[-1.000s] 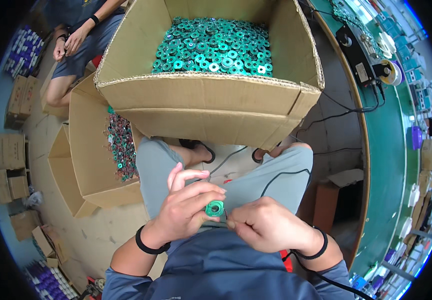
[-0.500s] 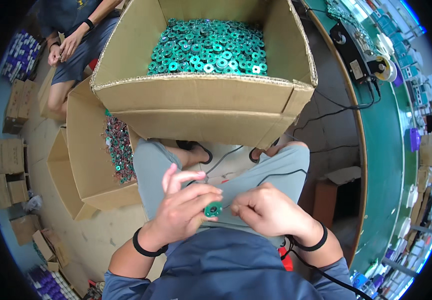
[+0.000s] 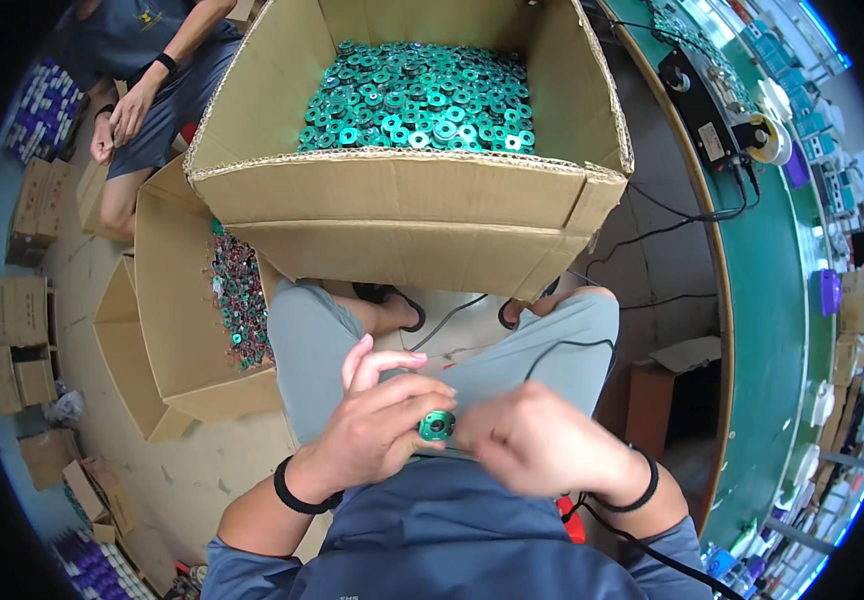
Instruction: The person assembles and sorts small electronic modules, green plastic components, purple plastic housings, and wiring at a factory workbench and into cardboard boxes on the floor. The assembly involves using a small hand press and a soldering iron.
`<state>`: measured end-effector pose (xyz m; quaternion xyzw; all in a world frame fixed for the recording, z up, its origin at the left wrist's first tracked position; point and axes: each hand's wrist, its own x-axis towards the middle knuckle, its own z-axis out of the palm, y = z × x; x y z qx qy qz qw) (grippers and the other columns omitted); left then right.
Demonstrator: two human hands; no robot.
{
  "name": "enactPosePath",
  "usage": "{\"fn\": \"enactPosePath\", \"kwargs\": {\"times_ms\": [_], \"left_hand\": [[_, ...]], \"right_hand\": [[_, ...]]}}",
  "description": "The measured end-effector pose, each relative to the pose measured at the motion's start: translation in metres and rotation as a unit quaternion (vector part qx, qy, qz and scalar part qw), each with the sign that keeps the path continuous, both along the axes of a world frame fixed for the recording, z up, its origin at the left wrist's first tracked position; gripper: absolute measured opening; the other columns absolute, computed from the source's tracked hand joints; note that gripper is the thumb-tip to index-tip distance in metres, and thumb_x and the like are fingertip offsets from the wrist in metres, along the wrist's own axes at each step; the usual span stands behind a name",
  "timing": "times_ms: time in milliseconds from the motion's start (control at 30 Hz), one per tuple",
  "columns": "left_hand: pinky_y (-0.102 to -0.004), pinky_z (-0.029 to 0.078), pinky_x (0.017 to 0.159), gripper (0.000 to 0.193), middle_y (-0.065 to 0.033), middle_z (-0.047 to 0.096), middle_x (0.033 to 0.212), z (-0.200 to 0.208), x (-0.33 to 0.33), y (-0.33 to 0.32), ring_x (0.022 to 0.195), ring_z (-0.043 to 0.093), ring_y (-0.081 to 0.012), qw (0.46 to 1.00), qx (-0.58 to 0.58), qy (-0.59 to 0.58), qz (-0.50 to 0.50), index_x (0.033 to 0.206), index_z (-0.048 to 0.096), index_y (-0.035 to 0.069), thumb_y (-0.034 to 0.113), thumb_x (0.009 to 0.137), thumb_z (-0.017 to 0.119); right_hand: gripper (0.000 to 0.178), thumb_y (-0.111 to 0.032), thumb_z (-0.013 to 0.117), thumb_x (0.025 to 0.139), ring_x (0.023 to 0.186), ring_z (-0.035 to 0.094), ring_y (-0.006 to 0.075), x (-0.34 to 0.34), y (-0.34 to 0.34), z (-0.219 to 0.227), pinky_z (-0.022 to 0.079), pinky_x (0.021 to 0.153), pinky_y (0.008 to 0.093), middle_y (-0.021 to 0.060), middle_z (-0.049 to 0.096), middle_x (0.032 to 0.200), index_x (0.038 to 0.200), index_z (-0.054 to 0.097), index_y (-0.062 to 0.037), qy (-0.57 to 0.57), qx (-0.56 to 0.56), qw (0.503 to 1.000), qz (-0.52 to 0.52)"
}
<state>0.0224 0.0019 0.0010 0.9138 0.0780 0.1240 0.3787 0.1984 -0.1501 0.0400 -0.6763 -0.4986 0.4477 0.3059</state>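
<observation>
- Ring (image 3: 448, 425), green, sits at centre, pinched between thumb and fingers of the left hand (image 3: 370, 420)
- Right hand (image 3: 542, 440), blurred and curled, is just toward 3 o'clock of it; whether it grips anything, I cannot tell
- Work on this ring looks under way, not finished
- Big box (image 3: 402, 205) at 12 o'clock bears a heap (image 3: 417, 100) of similar rings, perhaps what is left; its near wall stands between hands and heap
- Side box (image 3: 177, 290) at 10 holds green parts (image 3: 240, 310) among reddish strands; done or not, I cannot tell
- Black cable (image 3: 572, 343) crosses the right thigh at 2, a possible snag
- Bench (image 3: 767, 330) runs at 3
- Co-worker's hands (image 3: 132, 112) are between 10 and 11, well apart
</observation>
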Motion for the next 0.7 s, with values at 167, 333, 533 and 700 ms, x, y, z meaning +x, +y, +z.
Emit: {"fn": "enactPosePath", "kwargs": {"times_ms": [167,333,533,700], "left_hand": [[-0.0548,0.019,0.115,0.034,0.0056,0.07,0.108,-0.007,-0.001,-0.005,0.118,0.055,-0.0254,1.0,-0.002,-0.012,0.007,0.1,0.074,0.017,0.025,0.068,0.083],[-0.0548,0.021,0.114,0.035,0.0053,0.069,0.109,-0.001,-0.002,-0.004,0.119,0.054,-0.0252,1.0,0.02,0.008,0.008,0.101,0.073,0.016,0.023,0.069,0.083],[-0.0562,0.019,0.114,0.037,0.0042,0.069,0.108,0.001,-0.002,-0.002,0.119,0.054,-0.0262,1.0,0.018,-0.006,0.019,0.101,0.073,0.015,0.027,0.067,0.084],[-0.0567,0.02,0.113,0.036,0.0041,0.069,0.108,0.004,-0.003,0.002,0.12,0.053,-0.0274,0.999,0.022,-0.012,0.025,0.1,0.073,0.015,0.025,0.068,0.083]], "right_hand": [[0.007,-0.002,0.057,0.081,0.066,0.064,0.0345,-0.002,-0.004,-0.005,0.052,0.061,0.0399,0.0153,0.063,0.07,0.08,0.064,-0.0029,0.009,0.065,0.997,0.031],[0.01,0.0,0.056,0.082,0.067,0.065,0.0347,0.008,-0.001,-0.003,0.051,0.061,0.0403,0.0164,0.065,0.073,0.082,0.066,-0.001,0.004,-0.02,1.0,0.015],[0.009,0.0,0.056,0.08,0.07,0.066,0.0354,0.002,-0.007,-0.008,0.052,0.063,0.0401,0.0166,0.065,0.075,0.083,0.066,-0.0013,0.0,0.062,0.997,0.041],[0.008,-0.003,0.056,0.08,0.066,0.061,0.0419,0.006,0.0,0.003,0.05,0.061,0.0484,0.022,0.059,0.066,0.074,0.058,0.0007,0.024,0.04,0.999,0.029]]}}
